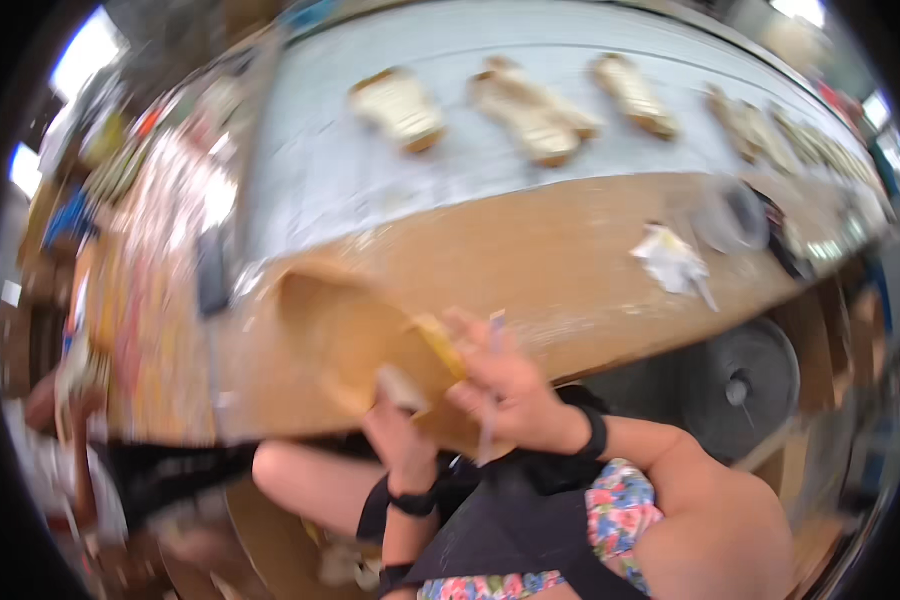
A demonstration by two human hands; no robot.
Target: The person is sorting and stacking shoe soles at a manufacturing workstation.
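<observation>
The picture is motion-blurred. My left hand (pixel 402 432) grips the near end of a curved tan wooden piece (pixel 335 335) from below, over the near edge of the brown workbench (pixel 530 250). My right hand (pixel 505 385) rests on the piece's right side and holds a thin pale stick-like tool (pixel 494 335) that runs up between the fingers. A small yellow strip (pixel 440 345) lies against the wood just left of the right fingers. Both wrists wear dark bands.
Several pale wooden pieces (pixel 530 112) lie in a row on a grey sheet (pixel 320 170) at the back. A crumpled white scrap (pixel 673 262) and a clear round container (pixel 732 215) sit to the right. A flat dark object (pixel 213 270) lies left, and a grey disc (pixel 745 380) stands below the bench.
</observation>
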